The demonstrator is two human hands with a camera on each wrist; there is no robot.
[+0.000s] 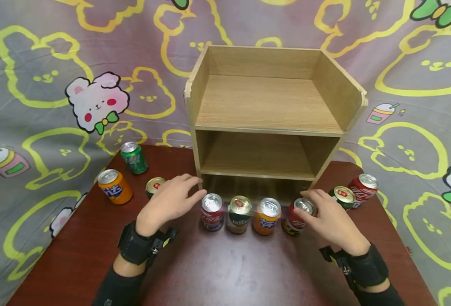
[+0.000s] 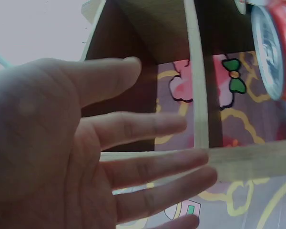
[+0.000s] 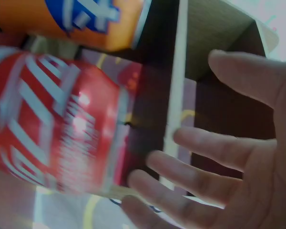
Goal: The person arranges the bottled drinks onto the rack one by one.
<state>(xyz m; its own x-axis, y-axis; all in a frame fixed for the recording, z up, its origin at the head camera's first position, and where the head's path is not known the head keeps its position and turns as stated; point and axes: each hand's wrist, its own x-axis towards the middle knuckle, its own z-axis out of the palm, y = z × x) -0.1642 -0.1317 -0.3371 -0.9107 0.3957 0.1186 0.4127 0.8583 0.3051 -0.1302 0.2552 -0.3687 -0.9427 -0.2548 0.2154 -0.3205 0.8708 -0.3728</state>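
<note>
Four drink cans stand in a row before the bottom compartment of a wooden shelf [image 1: 271, 131]. From left to right they are a red can [image 1: 212, 217], a green can with a gold lid [image 1: 239, 217], an orange can [image 1: 265, 222] and another red can [image 1: 293, 223]. My left hand [image 1: 169, 199] hovers just left of the row, fingers spread, holding nothing. At the other end, my right hand [image 1: 330, 216] overlaps the right red can's edge in the head view. The right wrist view shows its relaxed fingers [image 3: 205, 148] apart from that can [image 3: 52, 124].
At the left stand a bright green can [image 1: 134, 159], an orange can [image 1: 115, 187] and a gold-lidded can [image 1: 154, 185] partly behind my left hand. Beyond my right hand are a gold-lidded green can [image 1: 343, 196] and a red can [image 1: 363, 191]. Patterned cloth [image 1: 38, 127] hangs behind the table.
</note>
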